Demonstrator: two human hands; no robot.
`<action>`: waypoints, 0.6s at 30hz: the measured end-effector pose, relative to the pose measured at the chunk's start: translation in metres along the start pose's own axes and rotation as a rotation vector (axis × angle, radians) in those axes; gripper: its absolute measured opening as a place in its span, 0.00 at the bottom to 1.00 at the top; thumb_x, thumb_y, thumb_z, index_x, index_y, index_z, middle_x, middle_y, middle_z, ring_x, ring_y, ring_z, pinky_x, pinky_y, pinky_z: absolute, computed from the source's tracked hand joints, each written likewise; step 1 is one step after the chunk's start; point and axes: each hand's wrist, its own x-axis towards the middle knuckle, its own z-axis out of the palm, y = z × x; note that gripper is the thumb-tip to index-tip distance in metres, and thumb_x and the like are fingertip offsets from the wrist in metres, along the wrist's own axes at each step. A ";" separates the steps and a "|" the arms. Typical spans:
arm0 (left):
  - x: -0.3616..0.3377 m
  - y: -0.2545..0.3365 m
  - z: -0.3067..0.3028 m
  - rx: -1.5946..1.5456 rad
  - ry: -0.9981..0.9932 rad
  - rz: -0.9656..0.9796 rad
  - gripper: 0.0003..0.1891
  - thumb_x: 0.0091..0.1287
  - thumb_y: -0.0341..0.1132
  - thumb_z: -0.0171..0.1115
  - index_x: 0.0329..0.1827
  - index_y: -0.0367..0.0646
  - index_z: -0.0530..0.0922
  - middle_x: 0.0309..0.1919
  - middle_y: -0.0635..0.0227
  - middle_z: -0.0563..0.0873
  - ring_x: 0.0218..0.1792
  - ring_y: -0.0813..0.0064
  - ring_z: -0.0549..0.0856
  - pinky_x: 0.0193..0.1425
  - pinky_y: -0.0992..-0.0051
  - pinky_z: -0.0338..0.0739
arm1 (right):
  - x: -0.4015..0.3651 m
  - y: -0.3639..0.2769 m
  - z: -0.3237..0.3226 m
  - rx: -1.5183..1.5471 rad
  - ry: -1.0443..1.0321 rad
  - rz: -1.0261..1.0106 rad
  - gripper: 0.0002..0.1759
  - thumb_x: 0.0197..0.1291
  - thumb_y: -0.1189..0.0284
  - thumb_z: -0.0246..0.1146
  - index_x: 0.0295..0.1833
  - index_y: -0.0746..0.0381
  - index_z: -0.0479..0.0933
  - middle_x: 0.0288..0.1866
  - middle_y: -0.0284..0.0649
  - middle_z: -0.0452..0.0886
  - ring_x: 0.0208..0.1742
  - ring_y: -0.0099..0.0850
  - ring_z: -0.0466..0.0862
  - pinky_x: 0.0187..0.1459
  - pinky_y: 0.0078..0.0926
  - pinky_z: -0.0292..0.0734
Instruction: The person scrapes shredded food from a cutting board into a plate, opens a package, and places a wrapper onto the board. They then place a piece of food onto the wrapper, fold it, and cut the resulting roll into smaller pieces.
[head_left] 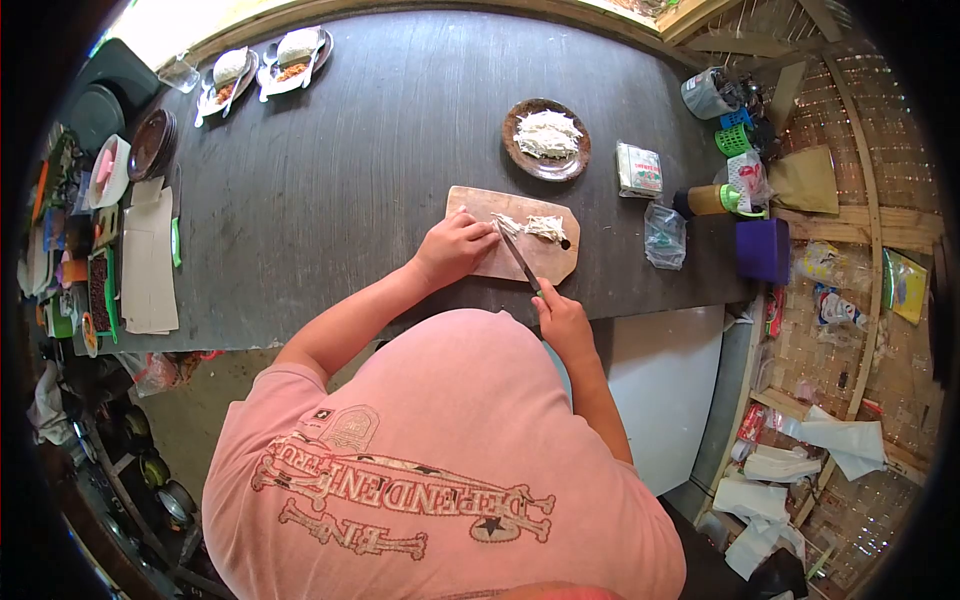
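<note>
A wooden cutting board (pixel 505 268) lies near the table's front edge. My left hand (pixel 455 247) rests on its left part, fingers bent and pressed together at a small piece of white food (pixel 495 228), mostly hidden by the fingertips. My right hand (pixel 565 320) is closed around the handle of a knife (pixel 521 262), whose blade points up and left with its tip beside the left fingertips. Thin white strips (pixel 545 228) lie in a small pile on the board's right side. Behind the board stands a brown plate (pixel 560 173) heaped with similar white strips (pixel 547 133).
Right of the board are a square wrapped packet (pixel 639 170) and a clear plastic bag (pixel 665 238). Two plates of rice (pixel 297 45) with cutlery stand at the far left. Flat cardboard (pixel 150 260) and stacked brown plates (pixel 150 143) line the left edge. Bottles and baskets (pixel 733 140) crowd the right.
</note>
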 end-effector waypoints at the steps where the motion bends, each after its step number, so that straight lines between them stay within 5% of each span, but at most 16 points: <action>1: 0.000 0.000 0.000 -0.001 0.000 -0.001 0.15 0.68 0.35 0.78 0.57 0.53 0.94 0.54 0.78 0.93 0.53 0.71 0.90 0.76 0.55 0.88 | 0.000 -0.001 0.000 -0.006 -0.005 0.006 0.24 0.81 0.63 0.68 0.77 0.55 0.81 0.40 0.58 0.91 0.44 0.62 0.91 0.45 0.61 0.84; 18: 0.002 0.001 -0.004 0.009 -0.018 -0.001 0.14 0.69 0.36 0.78 0.58 0.54 0.95 0.54 0.79 0.94 0.53 0.71 0.90 0.76 0.55 0.88 | 0.010 -0.004 -0.008 -0.053 -0.025 -0.014 0.23 0.82 0.63 0.67 0.76 0.55 0.82 0.41 0.57 0.91 0.45 0.61 0.92 0.45 0.61 0.86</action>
